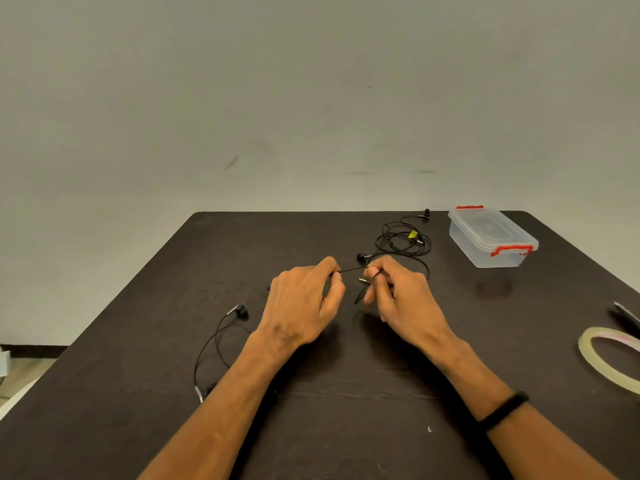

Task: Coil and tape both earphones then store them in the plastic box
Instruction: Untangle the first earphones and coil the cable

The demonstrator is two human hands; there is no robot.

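Fingers of both hands were curled in a narrow pinch on one thin black earphone cord (349, 270), stretched taut between them above the dark table (346, 410). The left hand (304, 303) held it between thumb and forefinger; the right hand (398, 296) pinched it with the metal plug (363, 280) sticking out beside its fingertips and a short loop hanging below. From the left hand the cord trailed down to the table, where its earbuds (241, 310) lay near the left forearm. The second earphone (403, 240) lay in a loose tangle farther back, a yellow tag on it, well apart from the hands and just beside the closed plastic box (491, 237) with red clips. A tape roll (602, 358) sat at the right edge. The cord looked very light, limp and springy, so loops would likely want to uncoil unless kept pinched. A sensible hold seemed to be near the plug, winding around the fingers, rather than pulling at the earbuds or the joints, which looked the most fragile parts. Being thin and smooth, it could slip from a loose pinch.
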